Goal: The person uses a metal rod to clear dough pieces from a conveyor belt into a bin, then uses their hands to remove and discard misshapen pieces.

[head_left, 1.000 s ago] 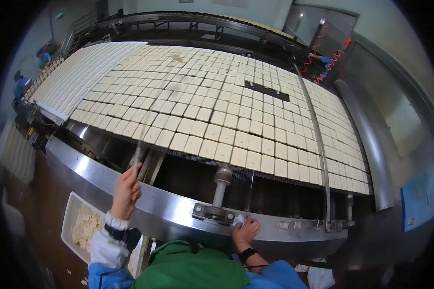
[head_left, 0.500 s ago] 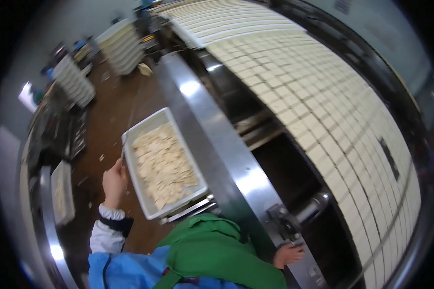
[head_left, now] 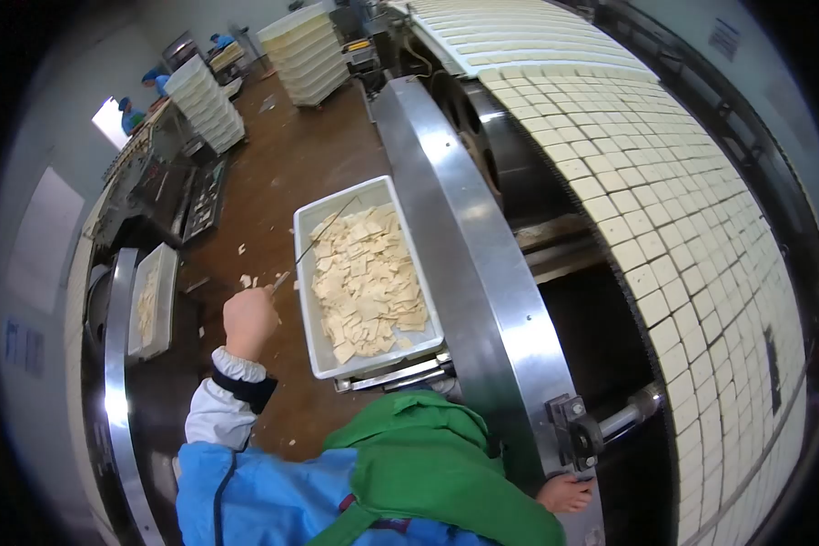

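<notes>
My left hand [head_left: 250, 320] is closed round the handle of a thin rod [head_left: 323, 232], left of a white bin [head_left: 306, 314]. The rod's thin end reaches over the bin's upper left rim. Pale flat square pieces [head_left: 369, 282] lie heaped in the bin. At the lower right my right hand [head_left: 566, 493] rests on the edge of the metal frame [head_left: 505, 309], just below a black bearing block [head_left: 573, 432]; its fingers are curled, and whether it holds anything is hidden.
A conveyor [head_left: 664, 227] with rows of pale squares runs along the right. Stacked white bins [head_left: 305, 55] stand at the back, with another stack [head_left: 205, 105] to their left. A smaller bin [head_left: 166, 309] is at the left. People in blue caps are far back.
The view has shifted, so the bin and conveyor appear further right. The rod in my left hand now shows clearly across the bin's rim. My right hand remains at the metal frame.
</notes>
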Motion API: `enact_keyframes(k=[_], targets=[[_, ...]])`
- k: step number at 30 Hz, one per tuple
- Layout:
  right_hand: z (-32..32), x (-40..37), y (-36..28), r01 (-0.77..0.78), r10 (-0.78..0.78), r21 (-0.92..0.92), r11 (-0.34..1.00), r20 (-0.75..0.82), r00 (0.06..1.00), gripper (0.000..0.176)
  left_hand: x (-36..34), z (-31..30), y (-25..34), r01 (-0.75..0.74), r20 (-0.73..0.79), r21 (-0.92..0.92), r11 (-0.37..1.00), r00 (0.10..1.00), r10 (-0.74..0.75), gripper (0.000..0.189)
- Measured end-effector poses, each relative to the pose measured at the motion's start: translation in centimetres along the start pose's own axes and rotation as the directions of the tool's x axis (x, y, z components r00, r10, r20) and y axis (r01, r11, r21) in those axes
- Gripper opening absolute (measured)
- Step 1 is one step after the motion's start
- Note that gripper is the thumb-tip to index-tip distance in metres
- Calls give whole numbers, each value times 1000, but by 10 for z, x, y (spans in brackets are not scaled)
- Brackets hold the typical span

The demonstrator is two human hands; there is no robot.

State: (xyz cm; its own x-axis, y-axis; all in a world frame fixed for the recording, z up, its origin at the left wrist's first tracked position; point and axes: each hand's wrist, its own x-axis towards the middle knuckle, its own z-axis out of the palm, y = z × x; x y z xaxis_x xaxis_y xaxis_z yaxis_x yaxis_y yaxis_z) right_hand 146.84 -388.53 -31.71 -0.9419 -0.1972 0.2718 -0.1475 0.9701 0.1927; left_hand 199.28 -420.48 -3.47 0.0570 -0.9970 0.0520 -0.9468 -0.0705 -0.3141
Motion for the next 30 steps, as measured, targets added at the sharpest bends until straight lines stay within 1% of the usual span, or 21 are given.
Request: enact_keyframes(k=[1,2,3,4,5,6,7,8,9,10,11,12,13,15,17,19,21,22,25,29,30], targets=[[4,0,-3,-33,33,-7,999,-8,999,56,1,0,4,14,-16,-8,1000,1000,-14,20],[10,-2,-2,4,-4,11,1000,-38,999,58,7,0,15,4,-37,-28,1000,999,-5,22],[12,0,7,20,-18,22,1000,-71,997,60,6,-1,29,10,-124,-76,997,992,-19,23],[-7,5,2,-10,10,61,998,4,1000,64,5,-22,52,107,-1,-209,972,994,-110,26],[-4,6,6,8,-9,115,993,5,1000,65,6,-16,65,10,-198,-283,959,978,-69,29],[-1,9,9,28,-29,164,986,2,1000,66,11,-20,80,-87,-276,-401,912,961,-30,32],[-26,19,6,-75,17,266,961,212,977,66,18,-18,94,-192,-307,-585,788,952,4,31],[-10,15,11,-45,9,299,953,120,993,67,23,-25,111,-232,-285,-682,694,958,40,30],[-13,14,16,-39,12,286,957,97,995,68,20,-36,126,-255,-272,-766,590,960,62,30],[-23,14,15,-43,11,312,949,103,995,69,28,-39,154,-310,-292,-778,546,949,121,30],[-23,15,14,-71,31,320,945,128,991,65,34,-48,185,-511,-457,-765,391,859,230,29],[-34,18,14,-90,28,357,930,173,985,65,34,-58,215,-673,-611,-709,213,736,293,29],[-35,17,13,-129,75,343,930,166,983,65,24,-88,245,-567,-462,-792,226,799,384,29],[-35,14,8,-62,28,381,922,96,995,64,12,-131,305,-706,-523,-652,276,683,510,28],[-26,13,9,-65,37,412,909,77,996,64,-6,-152,370,-824,-626,-529,205,541,562,26],[-23,8,2,-59,38,431,900,57,998,64,-10,-167,422,-928,-731,-351,127,357,581,25],[-21,6,-8,-37,26,415,909,31,999,66,-13,-176,465,-965,-742,-234,115,254,620,25],[-22,5,-13,-35,30,425,905,18,999,65,-17,-185,479,-964,-679,-217,153,261,686,30],[-31,4,-18,-36,33,415,909,13,999,64,-18,-190,526,-979,-714,-157,131,204,670,34],[-34,0,-36,-32,42,422,906,-16,999,61,-7,-190,555,-986,-704,-143,87,163,691,42],[-34,4,-28,-63,40,452,890,61,997,64,-14,-194,562,-986,-706,-143,82,159,690,42]])
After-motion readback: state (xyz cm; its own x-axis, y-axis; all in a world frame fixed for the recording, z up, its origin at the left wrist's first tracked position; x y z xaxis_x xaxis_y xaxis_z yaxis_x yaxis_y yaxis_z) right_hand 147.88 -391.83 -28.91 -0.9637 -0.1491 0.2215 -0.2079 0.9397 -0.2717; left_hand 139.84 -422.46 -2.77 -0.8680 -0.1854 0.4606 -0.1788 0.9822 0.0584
